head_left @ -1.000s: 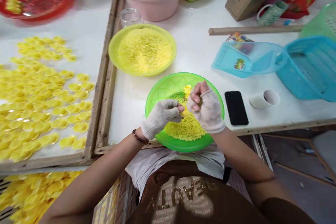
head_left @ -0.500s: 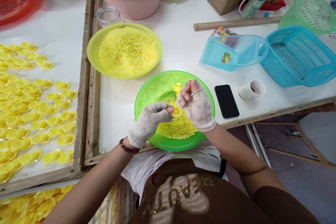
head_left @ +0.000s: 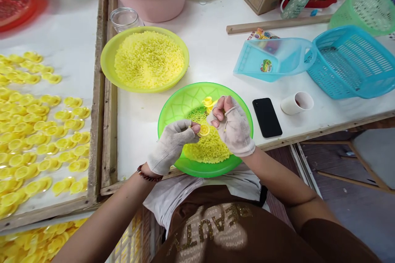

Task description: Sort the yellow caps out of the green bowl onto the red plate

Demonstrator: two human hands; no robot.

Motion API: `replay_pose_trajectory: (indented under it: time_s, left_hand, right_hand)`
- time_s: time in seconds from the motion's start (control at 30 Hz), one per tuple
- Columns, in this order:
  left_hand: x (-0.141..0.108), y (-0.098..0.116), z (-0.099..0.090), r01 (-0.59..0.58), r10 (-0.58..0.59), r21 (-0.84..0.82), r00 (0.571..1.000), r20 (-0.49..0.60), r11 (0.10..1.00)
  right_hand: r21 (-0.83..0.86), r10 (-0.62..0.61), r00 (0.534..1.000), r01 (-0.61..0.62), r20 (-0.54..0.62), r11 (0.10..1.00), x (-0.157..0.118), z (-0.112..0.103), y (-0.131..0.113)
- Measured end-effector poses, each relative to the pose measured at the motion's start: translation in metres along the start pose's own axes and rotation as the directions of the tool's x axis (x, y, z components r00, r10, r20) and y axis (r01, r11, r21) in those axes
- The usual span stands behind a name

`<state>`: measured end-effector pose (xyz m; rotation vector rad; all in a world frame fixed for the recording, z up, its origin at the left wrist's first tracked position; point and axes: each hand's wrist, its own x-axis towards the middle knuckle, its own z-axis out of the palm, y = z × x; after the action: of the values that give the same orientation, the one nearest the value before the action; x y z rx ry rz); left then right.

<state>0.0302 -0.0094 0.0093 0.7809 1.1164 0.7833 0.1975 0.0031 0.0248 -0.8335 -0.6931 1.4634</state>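
The left hand (head_left: 170,146), in a worn white glove with bare fingertips, is the nearest to a small round yellow cup (head_left: 203,130). Its fingers (head_left: 195,129) are closed in a pinch on the edge of this cup, which lies just to the right of them, between the two hands and above the bowl. The cup is round, so I see no clear long axis. The right hand (head_left: 233,128) is just beside it, with fingers (head_left: 219,109) curled closed, but I cannot tell if they grip something small. Another yellow piece (head_left: 207,101) shows behind them. Under the hands is a green plastic bowl (head_left: 174,111) holding yellow beads (head_left: 208,148). Farther on the white counter (head_left: 212,49) are a yellow-green plate (head_left: 106,65) of similar beads, a black phone (head_left: 267,117) and a white cup (head_left: 296,103). To the left, a wood-framed tray (head_left: 98,90) carries many yellow cups (head_left: 40,139), and a pink basin (head_left: 154,4) stands beyond.
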Motion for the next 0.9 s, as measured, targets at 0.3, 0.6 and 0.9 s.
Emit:
replay_pose_trajectory:
  time_s: [0.3, 0.6, 0.9]
  left_hand:
    - [-0.007, 0.006, -0.007, -0.144, 0.156, 0.312, 0.988, -0.013, 0.939]
    - [-0.011, 0.008, -0.001, -0.238, 0.298, 0.644, 0.954, 0.016, 0.727]
    - [-0.043, 0.067, -0.119, -0.111, 0.557, 0.845, 0.795, -0.241, 0.524]
  right_hand:
    - [-0.531, 0.031, 0.989, 0.052, 0.147, 0.846, -0.019, -0.031, -0.004]
    - [-0.864, 0.122, 0.947, 0.211, 0.296, 0.456, -0.022, -0.049, 0.000]
    - [-0.771, 0.352, 0.732, 0.636, 0.583, -0.047, -0.027, -0.054, 0.022]
